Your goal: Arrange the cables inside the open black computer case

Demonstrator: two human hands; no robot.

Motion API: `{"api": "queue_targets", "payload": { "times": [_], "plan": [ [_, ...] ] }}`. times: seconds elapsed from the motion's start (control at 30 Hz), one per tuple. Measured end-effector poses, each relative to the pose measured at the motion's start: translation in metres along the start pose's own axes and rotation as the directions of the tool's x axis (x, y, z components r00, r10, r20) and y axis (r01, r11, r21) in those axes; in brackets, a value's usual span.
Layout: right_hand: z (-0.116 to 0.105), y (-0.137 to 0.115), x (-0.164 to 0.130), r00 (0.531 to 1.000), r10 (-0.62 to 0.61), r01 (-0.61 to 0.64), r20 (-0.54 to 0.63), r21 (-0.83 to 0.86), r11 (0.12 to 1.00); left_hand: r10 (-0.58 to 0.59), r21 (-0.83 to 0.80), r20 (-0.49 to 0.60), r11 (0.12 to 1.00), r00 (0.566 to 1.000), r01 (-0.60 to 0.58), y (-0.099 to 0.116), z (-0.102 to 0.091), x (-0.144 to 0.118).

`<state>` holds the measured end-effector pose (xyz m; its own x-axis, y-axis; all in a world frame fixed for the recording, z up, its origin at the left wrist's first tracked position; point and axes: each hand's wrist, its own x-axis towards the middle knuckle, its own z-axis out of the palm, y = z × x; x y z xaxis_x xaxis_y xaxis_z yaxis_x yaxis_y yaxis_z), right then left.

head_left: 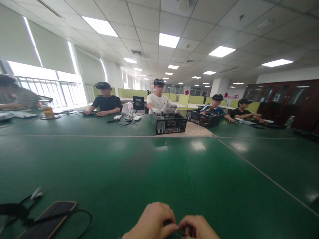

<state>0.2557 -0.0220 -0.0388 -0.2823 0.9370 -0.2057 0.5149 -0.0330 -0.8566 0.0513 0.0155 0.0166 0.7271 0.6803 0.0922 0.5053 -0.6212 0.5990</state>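
Observation:
My left hand [155, 219] and my right hand [199, 227] are close together at the bottom edge of the head view, just above the green tabletop [159, 172]. Both have their fingers curled inward, thumb and fingertips almost meeting between them. A small dark bit shows at the fingertips, too little to name, and the lower parts of both hands are cut off by the frame. To the left of them lies a dark phone [51, 219] with a light rim, a black cable [87, 212] running across it.
Across the table, a gloved person in a white shirt [159, 101] stands behind an open black computer case [170, 124]. A second computer case [204, 119] sits right of it. Other people sit along the far side. A jar of amber liquid [47, 111] stands far left.

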Motion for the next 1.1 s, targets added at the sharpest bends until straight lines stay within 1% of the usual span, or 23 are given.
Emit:
{"api": "queue_targets", "payload": {
  "times": [0.07, 0.17, 0.27, 0.37, 0.47, 0.6, 0.7, 0.77, 0.83, 0.93, 1.0, 1.07, 1.1],
  "plan": [
    [0.002, 0.000, -0.003, 0.999, -0.008, 0.011, -0.044, 0.061, 0.998, 0.006, 0.044, 0.002, 0.999, 1.000, -0.006, -0.005, 0.003, -0.001],
    [-0.006, -0.002, -0.011, 0.997, 0.045, -0.033, -0.056, 0.195, 0.980, -0.015, 0.029, -0.009, 0.999, 1.000, 0.015, -0.012, 0.005, 0.000],
    [-0.017, -0.004, -0.016, 0.991, 0.086, -0.047, -0.103, 0.333, 0.942, -0.095, -0.052, -0.058, 0.994, 0.994, 0.092, -0.012, 0.004, 0.003],
    [-0.024, -0.004, -0.017, 0.976, 0.126, -0.040, -0.177, 0.424, 0.905, -0.167, -0.186, -0.098, 0.971, 0.981, 0.147, -0.011, 0.001, 0.007],
    [-0.025, -0.001, -0.014, 0.965, 0.137, -0.018, -0.224, 0.462, 0.887, -0.210, -0.261, -0.109, 0.949, 0.972, 0.176, -0.012, -0.002, 0.009],
    [-0.022, 0.005, -0.009, 0.960, 0.116, 0.010, -0.255, 0.445, 0.896, -0.231, -0.281, -0.129, 0.941, 0.964, 0.188, -0.016, -0.003, 0.008],
    [-0.019, 0.006, -0.009, 0.965, 0.078, 0.027, -0.250, 0.390, 0.920, -0.226, -0.286, -0.140, 0.941, 0.964, 0.180, -0.017, -0.006, 0.008],
    [-0.018, 0.004, -0.011, 0.970, 0.038, 0.043, -0.239, 0.325, 0.945, -0.209, -0.270, -0.131, 0.948, 0.969, 0.168, -0.017, -0.010, 0.007],
    [-0.017, 0.000, -0.015, 0.983, 0.002, 0.041, -0.182, 0.232, 0.972, -0.165, -0.211, -0.120, 0.968, 0.979, 0.137, -0.016, -0.014, 0.006],
    [-0.018, -0.009, -0.022, 0.997, -0.056, 0.057, -0.056, 0.010, 0.998, -0.054, -0.045, -0.102, 0.998, 0.993, 0.049, -0.012, -0.018, 0.002],
    [-0.018, -0.019, -0.027, 0.996, -0.089, 0.083, -0.027, -0.169, 0.982, 0.025, 0.053, -0.070, 0.998, 0.997, -0.021, -0.008, -0.021, -0.002],
    [-0.019, -0.032, -0.033, 0.995, -0.102, 0.092, -0.018, -0.303, 0.948, 0.086, 0.082, -0.047, 0.993, 0.995, -0.082, -0.004, -0.023, -0.004],
    [-0.020, -0.038, -0.038, 0.995, -0.100, 0.093, -0.001, -0.352, 0.931, 0.101, 0.074, -0.060, 0.993, 0.993, -0.097, -0.002, -0.025, -0.005]
  ]
}}
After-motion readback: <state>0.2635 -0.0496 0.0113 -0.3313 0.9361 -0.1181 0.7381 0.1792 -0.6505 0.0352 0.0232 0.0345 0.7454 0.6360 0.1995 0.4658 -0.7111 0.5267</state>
